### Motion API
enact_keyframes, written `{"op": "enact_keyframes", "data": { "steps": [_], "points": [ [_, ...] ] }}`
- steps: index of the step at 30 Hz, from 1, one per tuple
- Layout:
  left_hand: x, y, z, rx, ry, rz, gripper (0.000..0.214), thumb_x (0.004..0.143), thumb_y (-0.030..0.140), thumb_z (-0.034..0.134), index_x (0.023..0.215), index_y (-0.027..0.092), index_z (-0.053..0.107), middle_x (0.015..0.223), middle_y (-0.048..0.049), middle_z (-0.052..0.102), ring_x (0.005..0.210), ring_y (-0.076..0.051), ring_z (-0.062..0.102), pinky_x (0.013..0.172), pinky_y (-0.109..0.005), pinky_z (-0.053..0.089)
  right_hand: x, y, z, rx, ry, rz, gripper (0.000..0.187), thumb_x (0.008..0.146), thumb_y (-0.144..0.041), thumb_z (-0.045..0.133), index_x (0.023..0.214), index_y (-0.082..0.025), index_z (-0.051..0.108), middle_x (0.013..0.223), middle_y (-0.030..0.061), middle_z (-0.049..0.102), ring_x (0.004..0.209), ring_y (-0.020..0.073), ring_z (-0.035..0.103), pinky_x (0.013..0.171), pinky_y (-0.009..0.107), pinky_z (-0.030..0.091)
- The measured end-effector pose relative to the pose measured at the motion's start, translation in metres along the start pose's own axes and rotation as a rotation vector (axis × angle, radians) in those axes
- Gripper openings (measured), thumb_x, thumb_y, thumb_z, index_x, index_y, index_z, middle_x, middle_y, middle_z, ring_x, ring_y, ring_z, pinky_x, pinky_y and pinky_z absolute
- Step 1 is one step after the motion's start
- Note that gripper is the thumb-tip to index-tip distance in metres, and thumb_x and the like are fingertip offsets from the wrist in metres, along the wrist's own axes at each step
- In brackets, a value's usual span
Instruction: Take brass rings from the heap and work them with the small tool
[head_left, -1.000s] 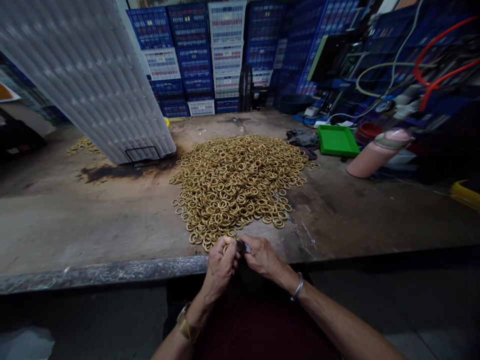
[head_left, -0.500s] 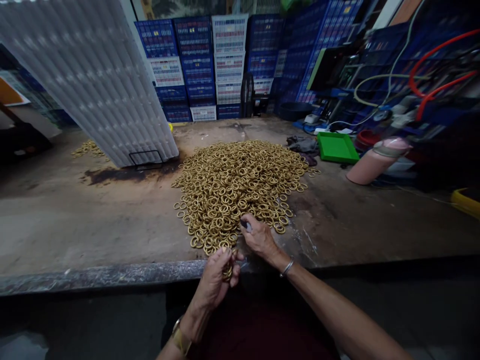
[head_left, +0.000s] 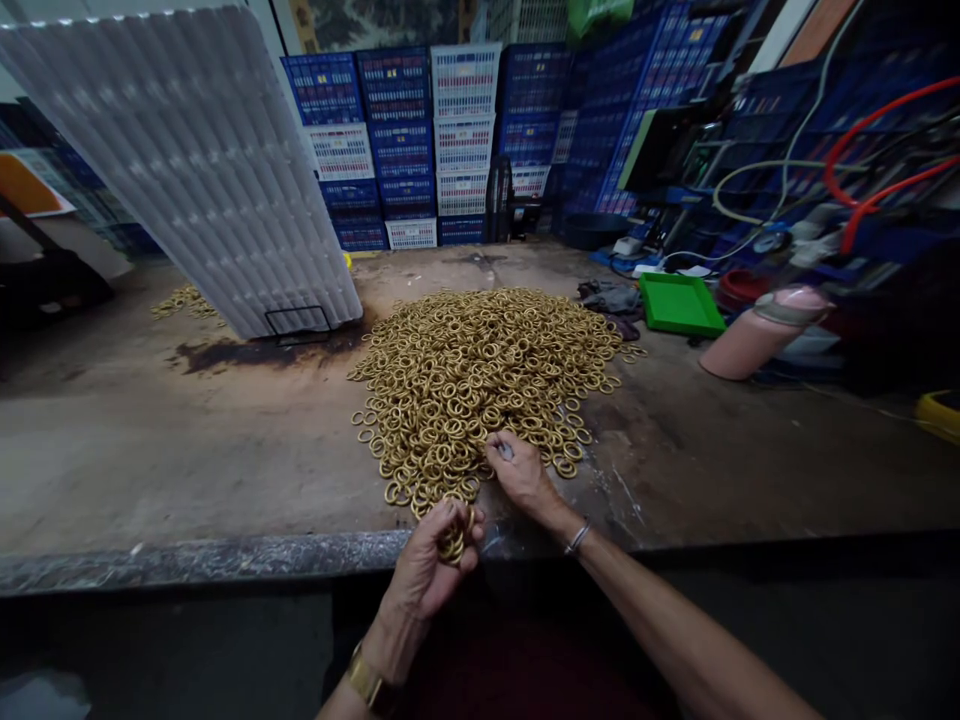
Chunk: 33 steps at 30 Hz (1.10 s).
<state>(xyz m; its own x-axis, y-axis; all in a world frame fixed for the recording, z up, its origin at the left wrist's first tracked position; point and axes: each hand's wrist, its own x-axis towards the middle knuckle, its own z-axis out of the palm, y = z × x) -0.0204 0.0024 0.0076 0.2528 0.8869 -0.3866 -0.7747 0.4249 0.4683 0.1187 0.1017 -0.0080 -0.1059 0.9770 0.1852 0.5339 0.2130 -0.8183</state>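
Observation:
A broad heap of brass-coloured rings [head_left: 487,360] lies on the worktable in front of me. My left hand [head_left: 427,565] is closed around several of these rings [head_left: 451,546], just over the table's front edge at the near end of the heap. To its right, my right hand [head_left: 529,482] is closed at the heap's front right side. Its fingers grip a small grey object [head_left: 506,452], mostly hidden in the fist, so its kind is unclear.
A ribbed translucent panel [head_left: 217,180] leans in a black wire stand on the left, with a few rings behind it. Stacked crates [head_left: 465,130] line the back. A green tray [head_left: 681,303], a pink bottle [head_left: 761,335] and hoses occupy the right side of the worktable [head_left: 187,460].
The whole view has shifted slightly downward and right. My right hand has turned a little, and the dark tip of its object is now hidden. My left hand still holds rings, now more exposed.

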Motion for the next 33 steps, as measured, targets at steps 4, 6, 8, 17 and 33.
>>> {"op": "enact_keyframes", "data": {
  "steps": [4, 6, 8, 17, 33],
  "points": [
    [0.006, -0.002, 0.002, 0.008, 0.046, 0.02, 0.022, 0.064, 0.024, 0.072, 0.072, 0.014, 0.054, 0.071, -0.0019, 0.058, 0.061, -0.01, 0.054, 0.041, -0.015, 0.031, -0.013, -0.005, -0.005, 0.407, -0.056, 0.246, 0.016, 0.073, -0.032, 0.051, 0.066, -0.017, 0.051, 0.055, -0.0038, 0.052, 0.044, 0.0062, 0.039, 0.043, 0.018, 0.031],
    [0.009, -0.004, 0.004, 0.048, 0.046, 0.037, 0.025, 0.065, 0.028, 0.072, 0.072, 0.014, 0.052, 0.068, -0.0002, 0.056, 0.059, -0.009, 0.053, 0.041, -0.015, 0.03, -0.022, -0.011, -0.008, 0.568, -0.101, 0.337, 0.021, 0.072, -0.037, 0.053, 0.067, -0.017, 0.049, 0.057, -0.0044, 0.052, 0.038, 0.0039, 0.032, 0.036, 0.018, 0.023],
    [0.01, -0.005, 0.007, 0.088, 0.052, 0.058, 0.027, 0.066, 0.031, 0.071, 0.071, 0.015, 0.051, 0.066, 0.001, 0.055, 0.056, -0.008, 0.051, 0.04, -0.015, 0.03, -0.031, -0.017, -0.01, 0.678, -0.139, 0.372, 0.023, 0.071, -0.039, 0.054, 0.068, -0.017, 0.048, 0.057, -0.0045, 0.052, 0.035, 0.0026, 0.03, 0.034, 0.017, 0.02],
    [0.012, -0.005, 0.012, 0.161, 0.049, 0.069, 0.028, 0.067, 0.03, 0.069, 0.079, 0.015, 0.049, 0.069, 0.0006, 0.056, 0.048, -0.004, 0.045, 0.039, -0.012, 0.026, -0.054, -0.033, -0.005, 0.742, -0.223, 0.372, 0.024, 0.071, -0.04, 0.058, 0.074, -0.017, 0.051, 0.054, -0.0052, 0.052, 0.036, 0.0025, 0.034, 0.033, 0.015, 0.023],
    [0.011, -0.012, 0.006, 0.474, 0.217, 0.265, 0.033, 0.066, 0.042, 0.068, 0.08, 0.016, 0.054, 0.052, 0.0057, 0.048, 0.041, -0.005, 0.042, 0.037, -0.014, 0.027, -0.05, -0.026, -0.007, 0.269, -0.144, 0.177, 0.016, 0.073, -0.031, 0.051, 0.081, -0.018, 0.057, 0.061, -0.0027, 0.054, 0.055, 0.0102, 0.047, 0.051, 0.02, 0.038]
  ]
}}
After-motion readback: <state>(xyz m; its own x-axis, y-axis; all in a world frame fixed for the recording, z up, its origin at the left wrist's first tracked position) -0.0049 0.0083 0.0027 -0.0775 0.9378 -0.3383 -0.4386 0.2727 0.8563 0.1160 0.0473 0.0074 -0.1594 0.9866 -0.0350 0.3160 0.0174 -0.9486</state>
